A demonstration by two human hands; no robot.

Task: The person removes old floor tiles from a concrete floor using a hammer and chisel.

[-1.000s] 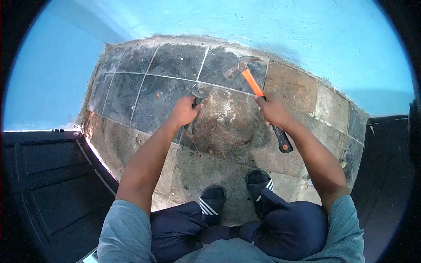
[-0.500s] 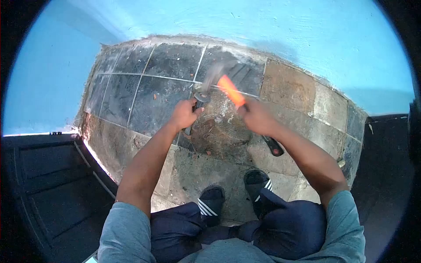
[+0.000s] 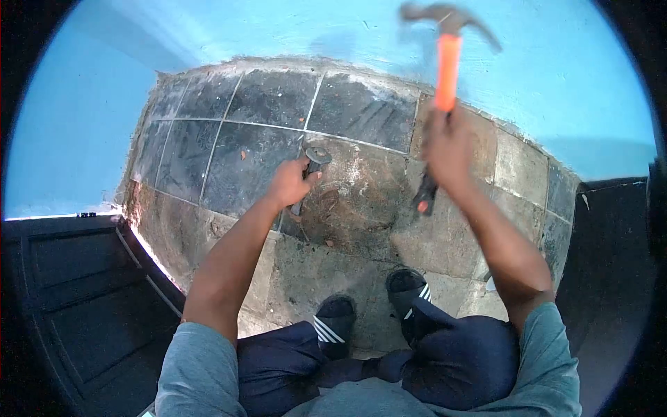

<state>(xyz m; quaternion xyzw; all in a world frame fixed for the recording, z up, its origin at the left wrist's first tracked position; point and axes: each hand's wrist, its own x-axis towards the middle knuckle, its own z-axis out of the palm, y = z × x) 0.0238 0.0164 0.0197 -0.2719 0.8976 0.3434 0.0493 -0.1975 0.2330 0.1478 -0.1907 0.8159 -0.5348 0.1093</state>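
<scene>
My right hand (image 3: pixel 448 149) is closed around the black grip of a claw hammer (image 3: pixel 448 66) with an orange shaft. The hammer is raised, its metal head high in front of the blue wall. Near the middle of the floor, my left hand (image 3: pixel 290 183) is wrapped round a dark chisel-like tool (image 3: pixel 318 157) with a round, flat guard at its top. That tool slants over the edge between a dark tile (image 3: pixel 253 163) and a rough brown patch (image 3: pixel 347 215). Its lower tip shows below my fingers.
Blue walls (image 3: pixel 333 35) rise behind the tiled floor. A dark panelled door (image 3: pixel 90 285) stands at the left, and a dark area lies at the right. My feet, in black sandals (image 3: pixel 336 326) with white stripes, are on the floor below the brown patch.
My right hand and the hammer have moved up and to the right, away from the chisel-like tool. My left hand has stayed nearly where it was, still holding that tool.
</scene>
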